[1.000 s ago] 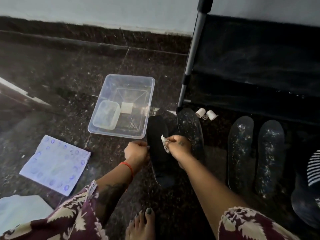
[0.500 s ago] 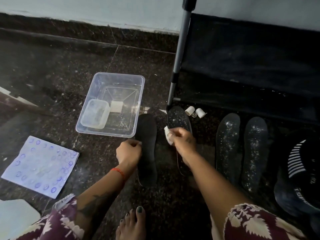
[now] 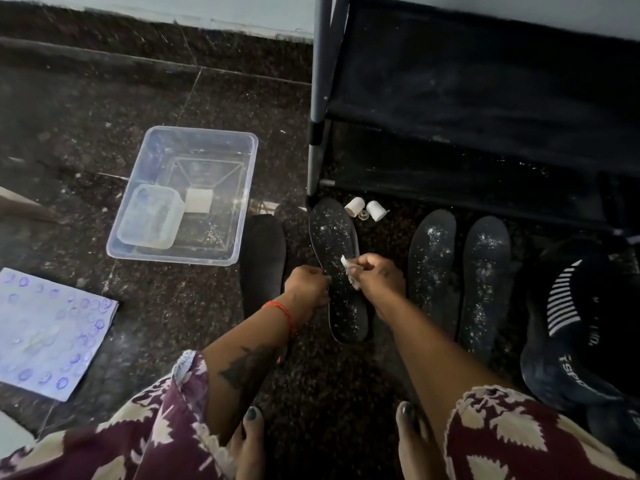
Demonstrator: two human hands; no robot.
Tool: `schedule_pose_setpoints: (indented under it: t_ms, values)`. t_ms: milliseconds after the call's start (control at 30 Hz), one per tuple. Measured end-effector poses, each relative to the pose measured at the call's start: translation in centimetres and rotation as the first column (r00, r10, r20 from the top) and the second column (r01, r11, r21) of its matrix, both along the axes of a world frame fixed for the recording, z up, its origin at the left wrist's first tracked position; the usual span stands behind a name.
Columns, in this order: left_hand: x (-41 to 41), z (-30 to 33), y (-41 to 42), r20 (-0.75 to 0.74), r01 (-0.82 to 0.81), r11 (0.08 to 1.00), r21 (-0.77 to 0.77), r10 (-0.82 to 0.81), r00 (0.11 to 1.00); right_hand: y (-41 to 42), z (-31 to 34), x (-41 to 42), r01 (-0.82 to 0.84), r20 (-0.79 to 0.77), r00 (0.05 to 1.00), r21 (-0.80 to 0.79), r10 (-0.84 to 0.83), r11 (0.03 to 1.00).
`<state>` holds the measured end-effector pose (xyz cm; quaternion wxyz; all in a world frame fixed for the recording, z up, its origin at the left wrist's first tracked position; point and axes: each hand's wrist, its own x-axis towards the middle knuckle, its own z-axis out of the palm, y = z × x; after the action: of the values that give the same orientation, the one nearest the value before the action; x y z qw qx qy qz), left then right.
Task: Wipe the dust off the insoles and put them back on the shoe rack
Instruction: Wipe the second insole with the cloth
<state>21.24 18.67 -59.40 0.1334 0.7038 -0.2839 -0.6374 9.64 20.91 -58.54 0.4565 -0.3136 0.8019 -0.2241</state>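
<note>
Right hand (image 3: 379,280) pinching crumpled white wipe (image 3: 349,276), speckled flat black insole (image 3: 337,268)

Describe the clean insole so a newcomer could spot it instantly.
Start at the clear plastic tub on the floor left of the shoe rack. The clean insole lies just off its near right corner. Unlike the three speckled ones, it is plain black, leftmost in the row.

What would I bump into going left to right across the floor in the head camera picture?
Blue-dotted paper → clear plastic tub → clean black insole → dusty insole under the left hand and right hand → two more dusty insoles → striped black shoe.
</note>
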Motion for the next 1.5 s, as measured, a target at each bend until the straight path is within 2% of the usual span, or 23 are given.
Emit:
schedule_pose_setpoints:
  t_ms: [200,267,433,633,700,800,933,1033,1133,1267,1333,1400,1500]
  values:
    - [1.3,3.7,1.3,-0.071,-0.02,0.999,0.039,0.023,0.997,1.5,2.8,0.3,0.044,0.112,0.993,0.012,-0.045,0.999]
    - [2.0,6.0,1.4,-0.095,0.018,0.999,0.031,-0.015,0.995,1.9,4.8,0.4,0.038,0.129,0.991,0.018,-0.04,0.999]
    - [3.3,15.3,0.6,-0.144,0.108,0.994,-0.021,-0.11,0.983,1.7,12.1,0.3,-0.005,0.186,0.983,-0.016,0.008,1.0]
    - [3.5,27.6,1.2,-0.175,0.163,0.973,-0.162,-0.191,0.966,2.0,23.9,-1.1,-0.062,0.213,0.973,-0.12,0.087,0.991]
    - [3.1,31.5,2.6,-0.201,0.138,0.969,-0.204,-0.179,0.963,2.7,27.8,-1.3,-0.084,0.206,0.971,-0.168,0.118,0.982]
    - [2.9,35.7,4.7,-0.337,-0.005,0.98,-0.198,-0.063,0.939,4.3,33.2,-1.3,-0.077,0.233,0.964,-0.223,0.13,0.972]
    - [3.0,39.1,7.0,-0.526,-0.175,0.978,-0.114,0.09,0.846,7.9,38.8,-0.8,-0.053,0.287,0.948,-0.289,0.14,0.956]
    - [3.2,40.1,8.4,-0.687,-0.285,0.956,-0.072,0.16,0.709,10.6,40.7,-0.1,-0.052,0.37,0.916,-0.283,0.159,0.958]
    - [3.7,38.6,8.9,-0.808,-0.313,0.95,-0.019,0.17,0.564,12.1,40.8,0.6,-0.116,0.42,0.882,-0.244,0.212,0.963]
    - [3.9,36.9,8.2,-0.88,-0.263,0.959,0.109,0.216,0.423,11.6,40.8,0.7,-0.264,0.39,0.86,-0.21,0.328,0.941]
    - [3.7,36.6,7.7,-0.885,-0.251,0.96,0.128,0.224,0.408,10.9,41.1,0.2,-0.302,0.35,0.864,-0.215,0.362,0.929]
    - [3.3,36.1,6.9,-0.878,-0.254,0.961,0.11,0.214,0.428,10.1,41.4,-0.5,-0.285,0.197,0.919,-0.266,0.342,0.921]
    - [2.8,35.9,6.3,-0.892,-0.205,0.972,0.119,0.195,0.407,8.6,40.7,-1.4,-0.205,-0.146,0.978,-0.516,0.151,0.832]
